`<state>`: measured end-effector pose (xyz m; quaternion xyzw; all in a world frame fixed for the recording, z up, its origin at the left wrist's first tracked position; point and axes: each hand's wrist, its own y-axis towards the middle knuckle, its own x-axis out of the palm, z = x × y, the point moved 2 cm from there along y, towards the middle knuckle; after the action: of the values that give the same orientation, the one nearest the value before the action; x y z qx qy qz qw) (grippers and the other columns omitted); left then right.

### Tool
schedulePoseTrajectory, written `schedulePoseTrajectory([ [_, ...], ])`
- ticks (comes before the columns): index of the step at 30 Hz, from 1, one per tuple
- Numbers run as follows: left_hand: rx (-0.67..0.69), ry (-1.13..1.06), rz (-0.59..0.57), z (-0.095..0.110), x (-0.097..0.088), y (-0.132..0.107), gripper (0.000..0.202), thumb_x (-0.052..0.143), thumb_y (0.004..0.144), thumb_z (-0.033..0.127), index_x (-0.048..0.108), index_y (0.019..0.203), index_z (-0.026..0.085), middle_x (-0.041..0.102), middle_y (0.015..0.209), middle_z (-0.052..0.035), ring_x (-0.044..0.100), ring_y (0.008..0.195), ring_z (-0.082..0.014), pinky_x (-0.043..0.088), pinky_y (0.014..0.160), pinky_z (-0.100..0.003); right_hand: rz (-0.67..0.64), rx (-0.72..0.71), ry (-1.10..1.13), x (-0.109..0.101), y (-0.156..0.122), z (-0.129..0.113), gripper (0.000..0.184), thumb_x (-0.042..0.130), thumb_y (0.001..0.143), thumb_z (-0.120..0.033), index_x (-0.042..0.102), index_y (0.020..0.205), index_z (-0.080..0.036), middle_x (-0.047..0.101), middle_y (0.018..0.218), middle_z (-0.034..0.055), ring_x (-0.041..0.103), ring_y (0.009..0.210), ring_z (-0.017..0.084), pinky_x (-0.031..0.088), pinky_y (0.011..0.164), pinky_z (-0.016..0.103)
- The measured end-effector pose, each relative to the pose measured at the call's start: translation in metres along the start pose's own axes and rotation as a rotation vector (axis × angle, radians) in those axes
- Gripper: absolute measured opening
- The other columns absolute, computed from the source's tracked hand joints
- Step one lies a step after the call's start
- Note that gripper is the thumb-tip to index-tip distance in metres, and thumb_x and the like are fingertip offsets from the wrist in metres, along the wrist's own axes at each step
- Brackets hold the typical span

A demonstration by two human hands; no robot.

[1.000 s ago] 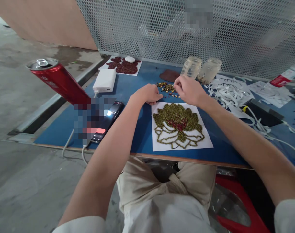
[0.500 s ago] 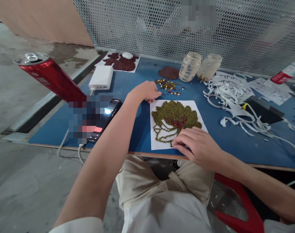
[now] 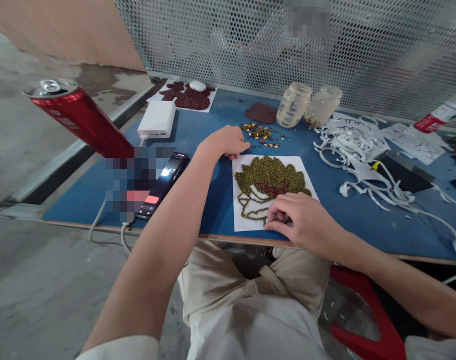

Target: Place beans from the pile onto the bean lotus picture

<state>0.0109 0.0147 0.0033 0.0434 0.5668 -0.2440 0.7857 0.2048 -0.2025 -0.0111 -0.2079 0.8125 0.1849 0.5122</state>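
Observation:
A white sheet of paper (image 3: pixel 246 223) lies near the table's front edge, bearing a flower-like picture of green beans (image 3: pixel 267 170) with dark red beans (image 3: pixel 275 187) at its middle. Over its lower right part is my right hand (image 3: pixel 305 220), with thumb and forefinger bent together at the bottom of the bean outline; anything between the fingertips is too small to make out. My left hand (image 3: pixel 235 141) rests at the sheet's upper left corner, its fingers curled down and their undersides hidden. Just beyond it is a loose pile of mixed beans (image 3: pixel 260 131).
On the blue table (image 3: pixel 212 195) lie a phone (image 3: pixel 162 185), a white power bank (image 3: pixel 157 119), a red-bean picture (image 3: pixel 192 97), two plastic jars (image 3: pixel 293 105), paper strips (image 3: pixel 348 145) and a black box (image 3: pixel 404 170). A red can (image 3: pixel 85 120) leans at left. Perforated metal (image 3: pixel 231 55) stands behind.
My right hand's fingers have shifted slightly left and down on the picture, with a wider gap showing between thumb and fingers. My left hand stays in place.

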Motion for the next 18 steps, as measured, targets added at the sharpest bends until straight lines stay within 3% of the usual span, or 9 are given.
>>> schedulePoseTrajectory([
  [3,-0.008,-0.011,-0.001,0.0,0.0,-0.001,0.033,0.056,0.089,0.032,0.081,0.077,0.014,0.079,0.073,-0.0103,0.069,0.065,-0.0179,0.055,0.071,-0.031,0.029,-0.076,-0.025,0.002,-0.001,0.003,0.02,0.084,0.1,-0.031,0.068,0.089,-0.024,0.071,0.085,-0.0016,0.062,0.082,0.019,0.041,0.079,0.036],
  [8,-0.024,-0.042,-0.014,0.0,0.0,-0.001,0.029,0.06,0.087,0.03,0.082,0.077,0.014,0.079,0.072,-0.01,0.071,0.065,-0.0173,0.056,0.07,-0.029,0.25,-0.339,-0.414,0.012,-0.018,0.006,0.028,0.068,0.112,-0.04,0.068,0.087,-0.026,0.074,0.082,0.0006,0.061,0.081,0.021,0.04,0.08,0.039],
  [12,-0.028,-0.06,-0.013,-0.001,0.0,-0.002,0.028,0.06,0.087,0.03,0.081,0.076,0.014,0.08,0.073,-0.0103,0.071,0.065,-0.0172,0.056,0.068,-0.029,0.355,-0.514,-0.586,0.013,-0.027,0.002,0.023,0.07,0.11,-0.039,0.071,0.09,-0.027,0.072,0.078,-0.0015,0.06,0.077,0.019,0.042,0.078,0.039],
  [15,-0.031,-0.047,-0.008,0.0,-0.001,-0.002,0.029,0.06,0.087,0.03,0.081,0.076,0.015,0.08,0.073,-0.01,0.071,0.064,-0.0171,0.055,0.067,-0.028,0.403,-0.554,-0.528,-0.001,-0.024,-0.001,0.024,0.071,0.109,-0.041,0.071,0.091,-0.026,0.073,0.078,-0.0013,0.06,0.075,0.019,0.042,0.077,0.039],
  [18,-0.028,-0.035,-0.013,0.0,0.0,-0.001,0.03,0.059,0.088,0.031,0.082,0.077,0.015,0.079,0.072,-0.01,0.071,0.064,-0.0177,0.056,0.068,-0.029,0.432,-0.454,-0.501,-0.03,-0.007,0.008,0.019,0.066,0.11,-0.032,0.07,0.094,-0.025,0.073,0.08,0.0,0.061,0.076,0.019,0.041,0.077,0.039],
])
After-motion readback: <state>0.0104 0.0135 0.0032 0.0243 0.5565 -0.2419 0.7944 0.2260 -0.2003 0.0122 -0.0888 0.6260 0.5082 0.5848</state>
